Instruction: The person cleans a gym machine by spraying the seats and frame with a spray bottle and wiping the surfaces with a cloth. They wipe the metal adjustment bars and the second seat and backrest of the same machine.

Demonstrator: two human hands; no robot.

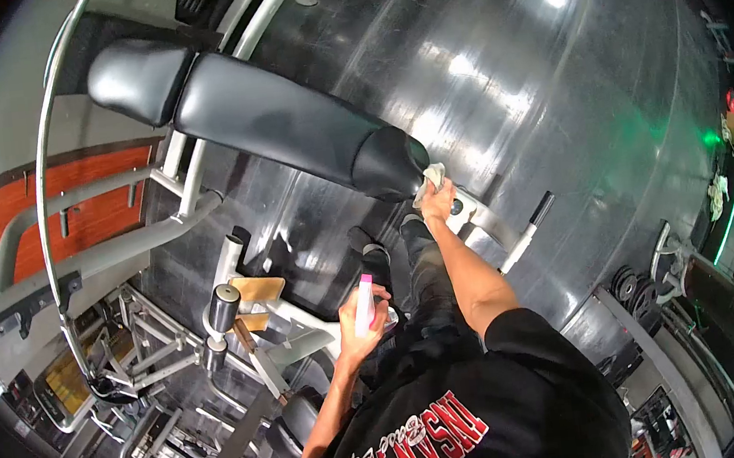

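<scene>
Gym, weight machines all round.

- Right hand (pixel 438 202): closed on a pale cloth (pixel 430 178), pressing it against the lower end of the long black pad (pixel 284 121).
- Left hand (pixel 356 333): wrapped round a spray bottle (pixel 364 301) with a pink top, held upright near the waist, well apart from the pad.
- Bottle: body is pale; fill level can't be read.
- Risks, as I judge them: the bunched cloth could slip off the rounded pad end, and stray spray on the glossy floor (pixel 548 76) would leave it slick underfoot.

Head-worn fisheye, steeply downward, near
</scene>
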